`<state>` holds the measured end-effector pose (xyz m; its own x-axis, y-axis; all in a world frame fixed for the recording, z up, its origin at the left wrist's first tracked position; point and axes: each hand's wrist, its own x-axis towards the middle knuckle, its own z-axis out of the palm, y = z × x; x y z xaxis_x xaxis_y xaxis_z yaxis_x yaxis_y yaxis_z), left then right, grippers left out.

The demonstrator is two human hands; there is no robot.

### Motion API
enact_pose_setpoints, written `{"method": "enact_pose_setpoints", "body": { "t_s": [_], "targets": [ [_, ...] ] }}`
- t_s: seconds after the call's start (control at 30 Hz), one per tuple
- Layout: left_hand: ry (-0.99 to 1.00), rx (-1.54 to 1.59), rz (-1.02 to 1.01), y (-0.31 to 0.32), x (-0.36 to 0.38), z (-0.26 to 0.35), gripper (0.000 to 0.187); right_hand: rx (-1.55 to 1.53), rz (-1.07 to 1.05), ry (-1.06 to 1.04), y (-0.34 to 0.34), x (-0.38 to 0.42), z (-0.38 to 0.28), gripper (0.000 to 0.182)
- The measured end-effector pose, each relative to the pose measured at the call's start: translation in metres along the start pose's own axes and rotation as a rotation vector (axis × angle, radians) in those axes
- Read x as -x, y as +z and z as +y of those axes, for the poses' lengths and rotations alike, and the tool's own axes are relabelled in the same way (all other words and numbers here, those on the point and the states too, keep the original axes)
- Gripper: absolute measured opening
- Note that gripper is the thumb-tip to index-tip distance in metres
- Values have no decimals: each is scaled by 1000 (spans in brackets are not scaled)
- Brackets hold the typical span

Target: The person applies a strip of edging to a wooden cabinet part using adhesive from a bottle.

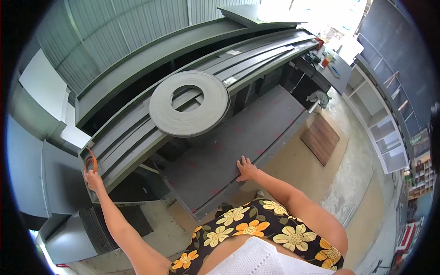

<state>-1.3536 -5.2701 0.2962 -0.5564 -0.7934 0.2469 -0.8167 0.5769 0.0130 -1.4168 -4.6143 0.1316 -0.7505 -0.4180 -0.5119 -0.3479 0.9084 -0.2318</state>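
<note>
At the far left end of the long grey frame, my left hand (95, 180) is closed on an orange-brown curved strip (94, 160), perhaps a roll of tape or banding. My right hand (247, 169) lies with fingers spread on the front edge of a dark grey panel (224, 146) marked with faint red spots. Between and beyond my hands, a large grey coil of flat banding (162, 107) rests on the long strips (133, 137) of the frame.
A brown wooden board (321, 139) lies on the floor at the right. Farther right stands a white shelf unit (373, 114). Tools and a small red-orange container (326, 61) sit on a dark table (341, 80) at the back. Grey panels (66, 178) stand at the left.
</note>
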Motion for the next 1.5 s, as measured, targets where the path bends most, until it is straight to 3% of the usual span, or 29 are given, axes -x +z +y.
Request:
{"method": "enact_pose_setpoints", "body": {
  "t_s": [0.1, 0.2, 0.27, 0.33, 0.5, 0.57, 0.67, 0.73, 0.77, 0.83, 0.87, 0.9, 1.03, 1.17, 1.2, 1.23, 1.27, 1.33, 1.5],
  "targets": [
    [-36, 25, -67, 4, -6, -4, 17, -3, 10, -8, 0, 2, 1, 103],
    [55, 111, 169, 12, -5, -9, 17, 6, 6, -14, 0, 2, 4, 103],
    [-13, 82, 94, 9, -12, -9, 17, -24, -14, -10, -3, 7, -1, 103],
    [-14, 112, 161, 19, -21, -10, 18, -23, -20, -10, -6, 3, 2, 103],
    [-335, 406, 291, 11, -58, -3, 27, 0, -22, 10, 5, -2, 3, 105],
    [-365, 595, 382, 4, -72, -12, 33, 11, -21, 13, 7, -6, 3, 106],
    [-220, 745, 583, -31, -73, -9, 45, -6, 14, 3, 5, -2, -1, 106],
    [-122, 1163, 586, -69, -37, 9, 47, -50, 57, -14, 5, 0, 0, 105],
    [-105, 1381, 532, -106, 2, 33, 44, -43, 84, -14, 6, 2, 0, 105],
    [-157, 1402, 417, -144, 57, 54, 34, -40, 98, -10, 3, 4, -1, 104],
    [-51, 1495, 373, -135, 73, 50, 25, -45, 86, -14, 0, 4, -4, 104],
    [130, 1399, 413, -139, 100, 58, 22, -39, 71, 11, -1, 4, -6, 104],
    [16, 1660, -81, -136, 195, 98, 25, -17, 44, 25, -6, 4, -9, 106],
    [133, 1437, -352, -118, 283, 147, 15, -84, 42, -5, -6, 2, -2, 101],
    [257, 1369, -379, -99, 297, 154, 13, -112, 34, -20, -6, 3, 1, 99],
    [281, 1436, -384, -93, 317, 169, 14, -174, 46, -43, -6, 3, 5, 92],
    [286, 1310, -360, -87, 336, 178, 15, -234, 59, -66, -5, 3, 11, 86],
    [535, 1098, -311, -99, 364, 199, 14, -354, 87, -113, -5, 9, 27, 75],
    [501, 1210, -626, -121, 427, 260, 13, -516, 96, -189, 0, 78, 87, 63]
  ]
}}
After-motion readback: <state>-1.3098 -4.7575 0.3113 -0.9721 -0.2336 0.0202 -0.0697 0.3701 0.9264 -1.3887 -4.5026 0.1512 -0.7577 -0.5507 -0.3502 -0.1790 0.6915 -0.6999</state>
